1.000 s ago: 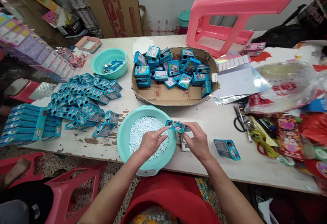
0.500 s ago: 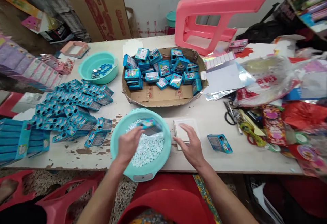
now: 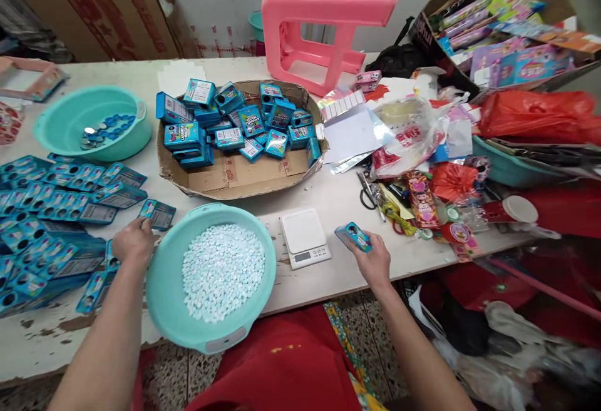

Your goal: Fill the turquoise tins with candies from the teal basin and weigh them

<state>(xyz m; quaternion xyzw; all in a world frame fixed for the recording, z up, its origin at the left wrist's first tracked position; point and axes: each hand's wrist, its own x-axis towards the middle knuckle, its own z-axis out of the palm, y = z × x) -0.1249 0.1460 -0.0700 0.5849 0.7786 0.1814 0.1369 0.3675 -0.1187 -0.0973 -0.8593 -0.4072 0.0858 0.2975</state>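
Note:
My right hand (image 3: 375, 262) is closed round a small blue box (image 3: 354, 237) to the right of the white scale (image 3: 305, 238). At the left rim of the turquoise basin (image 3: 162, 298), my left hand (image 3: 133, 240) has its fingers closed at the edge of another blue box (image 3: 158, 214). White and pale blue pellets (image 3: 224, 272) lie in the basin between my hands. Many blue boxes (image 3: 89, 201) with round holes stand grouped on the left of the table.
Behind the basin is a cardboard tray (image 3: 239, 186) of blue boxes. A second turquoise basin (image 3: 51, 129) holds small blue pieces. A pink stool (image 3: 323, 7) lies at the back. Scissors (image 3: 367, 193), bags and wrappers crowd the right side.
My left hand has moved left from above the basin to the blue boxes. My right hand has moved right from over the scale and taken hold of the box there. The view has turned right.

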